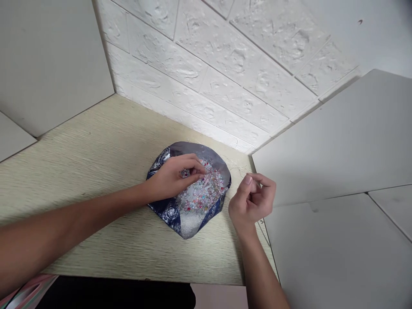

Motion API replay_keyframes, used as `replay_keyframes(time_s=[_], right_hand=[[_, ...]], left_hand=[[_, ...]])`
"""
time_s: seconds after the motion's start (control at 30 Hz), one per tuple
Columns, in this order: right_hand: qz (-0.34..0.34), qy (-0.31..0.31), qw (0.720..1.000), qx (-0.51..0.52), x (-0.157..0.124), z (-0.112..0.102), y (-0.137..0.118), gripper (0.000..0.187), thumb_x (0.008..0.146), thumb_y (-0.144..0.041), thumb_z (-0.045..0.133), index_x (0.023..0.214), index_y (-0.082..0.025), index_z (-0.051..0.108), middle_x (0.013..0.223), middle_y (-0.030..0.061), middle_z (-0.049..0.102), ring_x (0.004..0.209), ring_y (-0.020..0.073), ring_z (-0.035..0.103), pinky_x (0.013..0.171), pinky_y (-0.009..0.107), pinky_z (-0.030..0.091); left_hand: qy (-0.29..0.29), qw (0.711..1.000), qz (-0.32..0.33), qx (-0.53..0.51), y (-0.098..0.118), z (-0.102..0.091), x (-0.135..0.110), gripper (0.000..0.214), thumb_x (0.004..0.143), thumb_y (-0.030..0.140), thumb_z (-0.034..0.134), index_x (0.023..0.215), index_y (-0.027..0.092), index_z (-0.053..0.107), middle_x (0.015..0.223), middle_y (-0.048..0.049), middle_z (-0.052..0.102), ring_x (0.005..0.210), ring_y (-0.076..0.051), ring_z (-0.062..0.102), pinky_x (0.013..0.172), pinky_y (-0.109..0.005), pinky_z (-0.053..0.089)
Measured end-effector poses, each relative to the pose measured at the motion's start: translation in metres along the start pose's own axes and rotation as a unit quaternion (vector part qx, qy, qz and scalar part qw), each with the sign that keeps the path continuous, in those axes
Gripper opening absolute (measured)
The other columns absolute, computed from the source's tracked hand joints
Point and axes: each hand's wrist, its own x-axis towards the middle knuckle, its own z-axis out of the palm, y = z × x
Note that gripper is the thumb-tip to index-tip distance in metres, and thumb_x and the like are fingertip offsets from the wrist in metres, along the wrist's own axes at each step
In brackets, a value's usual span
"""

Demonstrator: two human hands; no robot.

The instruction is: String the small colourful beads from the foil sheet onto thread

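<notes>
The left hand (170, 180) is curling its fingertips (200, 168) down into the multicoloured beads (201, 191), and whether they are clamping any bead cannot be told; the right hand (252, 201) is pressing thumb and forefinger together in the air, just beside the dark blue patterned bag (169, 212); the bag is lying open on the pale wood-grain tabletop (96, 193), near a white brick-textured wall (206, 81).

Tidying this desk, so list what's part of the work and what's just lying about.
Part of the work:
left hand, right hand, small coloured beads, blue patterned wrapper beneath them.

Lying about:
pink striped item, white brick-textured wall panels, pale grey boards.
</notes>
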Motion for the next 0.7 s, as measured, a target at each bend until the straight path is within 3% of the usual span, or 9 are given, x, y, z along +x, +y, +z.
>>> replay_keyframes(time_s=[0.23, 0.43, 0.6, 0.7], right_hand=[[-0.001, 0.031, 0.999, 0.015, 0.0, 0.002, 0.0, 0.009, 0.093, -0.03, 0.05, 0.092, -0.021, 0.048, 0.057, -0.0079, 0.04, 0.039, 0.0056, 0.037, 0.038, 0.021, 0.031], [-0.003, -0.002, 1.0, 0.0, -0.001, 0.001, 0.0, 0.007, 0.091, -0.027, 0.053, 0.092, -0.02, 0.052, 0.052, -0.0109, 0.027, 0.038, 0.0046, 0.027, 0.037, 0.02, 0.022], [0.003, -0.029, 0.999, 0.015, -0.003, 0.0, 0.001, 0.005, 0.09, -0.023, 0.054, 0.092, -0.019, 0.054, 0.055, -0.0104, 0.028, 0.04, 0.0038, 0.022, 0.036, 0.019, 0.02], [0.01, -0.051, 0.998, 0.017, -0.004, 0.0, 0.003, 0.006, 0.09, -0.025, 0.054, 0.092, -0.019, 0.054, 0.055, -0.0105, 0.028, 0.04, 0.0039, 0.022, 0.036, 0.019, 0.02]], left_hand=[[-0.016, 1.0, -0.018, -0.006, 0.005, -0.002, -0.002, 0.012, 0.088, 0.02, 0.054, 0.089, 0.017, 0.066, 0.087, -0.004, 0.061, 0.08, -0.014, 0.057, 0.069, -0.024, 0.046], [-0.069, 0.997, -0.014, 0.011, 0.006, -0.001, -0.003, 0.016, 0.084, 0.014, 0.049, 0.089, 0.017, 0.065, 0.086, -0.004, 0.061, 0.08, -0.014, 0.057, 0.071, -0.025, 0.046], [-0.187, 0.961, 0.08, 0.185, -0.003, 0.0, -0.004, 0.023, 0.064, 0.006, 0.054, 0.081, 0.017, 0.065, 0.09, -0.0054, 0.061, 0.089, -0.022, 0.055, 0.082, -0.037, 0.041], [-0.204, 0.948, 0.087, 0.228, -0.005, -0.002, -0.004, 0.018, 0.068, 0.012, 0.058, 0.082, 0.018, 0.067, 0.091, -0.0057, 0.061, 0.089, -0.023, 0.055, 0.082, -0.038, 0.039]])
